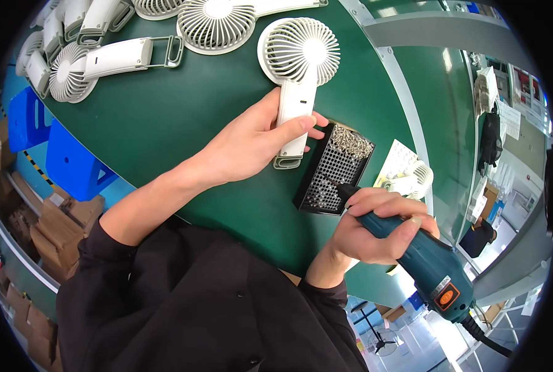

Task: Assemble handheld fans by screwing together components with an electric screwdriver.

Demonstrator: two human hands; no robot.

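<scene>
My left hand is wrapped round the handle of a white handheld fan, its round grille pointing away from me on the green table. In my right hand is a dark teal electric screwdriver, its cord trailing off to the lower right. The tip of the screwdriver reaches down to the near part of a black screw tray, a box with a perforated plate. Loose silver screws are heaped at the tray's far end, and more sit among the holes near the bit.
Several more white fans lie along the table's far side. Another fan rests on a white sheet right of the tray. A grey metal frame crosses at right. Blue stools and cardboard boxes stand at left.
</scene>
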